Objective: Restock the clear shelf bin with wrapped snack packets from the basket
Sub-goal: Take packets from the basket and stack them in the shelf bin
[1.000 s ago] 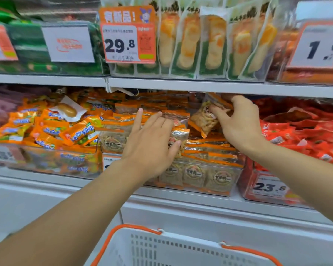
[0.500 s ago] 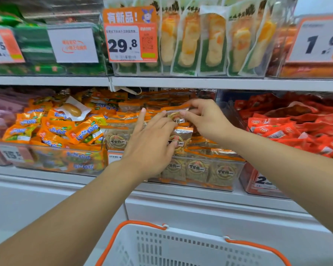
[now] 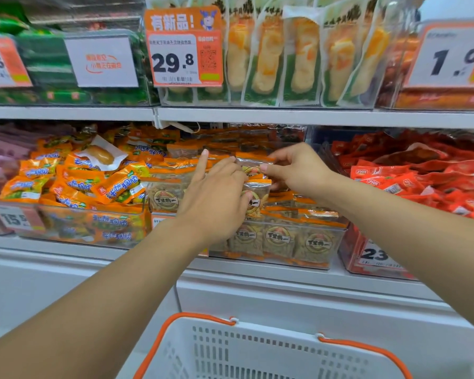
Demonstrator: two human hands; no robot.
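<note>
The clear plastic shelf bin (image 3: 337, 243) sits at the middle of the lower shelf, its front wall showing a row of upright brown snack packets with round labels and orange tops. Its left wall stands just beside a clear bin of orange-and-blue wrapped sweets (image 3: 74, 225) at 9 o'clock, and its right wall is just beside a clear bin of red packets (image 3: 352, 253) at 3 o'clock, so no side room shows between them. Overhead at 12 o'clock the white upper shelf edge (image 3: 285, 117) hangs close above the stacked packets, leaving a low slot for reaching in.

The right hand (image 3: 298, 168) pinches a clear-and-orange wrapped snack packet (image 3: 253, 166) between thumb and curled fingers at its right edge, holding it above the bin's stock. The left hand (image 3: 216, 198) lies at 9 o'clock of that packet, index finger pointing up, the other fingers bent against the packets; its thumb presses a second upright packet (image 3: 257, 198) directly below the held one. Whether those fingers actually grip anything cannot be told.

The white perforated plastic basket with orange handles (image 3: 257, 351) stands at 6 o'clock, well apart from both hands.
</note>
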